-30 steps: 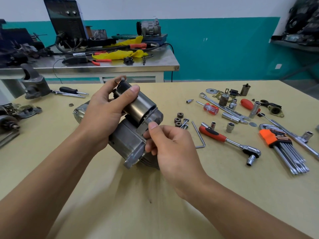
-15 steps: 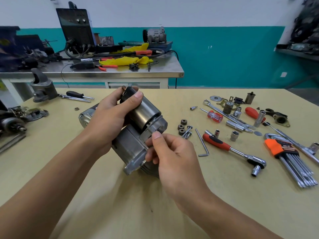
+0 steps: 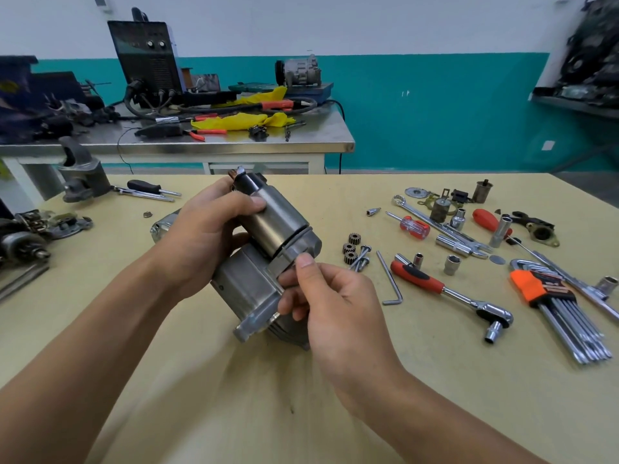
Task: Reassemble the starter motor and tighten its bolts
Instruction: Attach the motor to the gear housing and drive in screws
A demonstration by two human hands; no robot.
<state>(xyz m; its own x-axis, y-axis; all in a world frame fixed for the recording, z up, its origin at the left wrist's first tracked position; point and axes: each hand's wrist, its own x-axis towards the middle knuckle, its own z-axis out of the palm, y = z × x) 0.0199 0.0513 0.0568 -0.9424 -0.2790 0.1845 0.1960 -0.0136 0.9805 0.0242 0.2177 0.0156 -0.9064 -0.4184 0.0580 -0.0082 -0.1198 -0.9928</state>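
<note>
Starter motor [image 3: 241, 286] is tilted on the pale yellow table [image 3: 201, 396], its lower end down on the surface and its upper end leaning away to the left. Left hand [image 3: 204, 236] is wrapped round the dark solenoid cylinder [image 3: 278, 219] on top, thumb laid across the near side, fingers curled behind it, a full grip. Right hand [image 3: 335, 306] comes in from the lower right with fingers curled and the thumb tip pressed on the metal flange where the cylinder meets the grey housing. The fingertips pinch at that edge, and whether a small part sits between them cannot be told.

Just right of the motor, 3 small gears [image 3: 350, 248] sit touching a bundle of long bolts [image 3: 361, 257]. Next over lies a loose L-shaped hex key [image 3: 390, 279], then a ratchet [image 3: 449, 293] with a red and black handle, head pointing toward the near right. Further right is a hex key set [image 3: 562, 313] in an orange holder. Behind these lie a red-handled screwdriver [image 3: 413, 227], a combination wrench [image 3: 435, 222] and scattered sockets. At the far left of the table stands a grey cast housing [image 3: 83, 175], and on the steel bench [image 3: 234, 145] behind lies a yellow cloth [image 3: 241, 120]
</note>
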